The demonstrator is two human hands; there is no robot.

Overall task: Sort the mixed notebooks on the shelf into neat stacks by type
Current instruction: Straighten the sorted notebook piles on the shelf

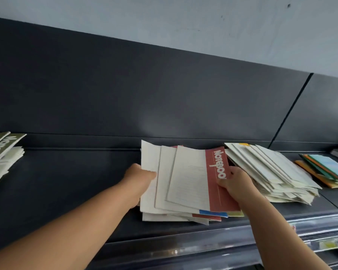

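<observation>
Head: left hand (141,177), right hand (237,185) around notebooks (187,178)

Soft, even daylight; a faint sheen on the dark back panel (160,121); wide-angle bending at edges; slightly soft focus.

1 view, taken by a wide-angle camera worn on the person's head. It faces forward and down onto a dark shelf (66,182), near enough that the left hand (140,176) and right hand (235,184) reach the pile of notebooks (183,182) at frame centre. Both forearms enter from the lower edge. The view is rolled, so the top of the shelf's back panel (144,90) slopes down to the right beneath a pale wall (164,16). The field spans from a green-covered stack (0,152) cut by the left edge to a coloured stack (324,170) at the right edge. A clear rail (310,227) on the shelf front crosses the lower right corner.
</observation>
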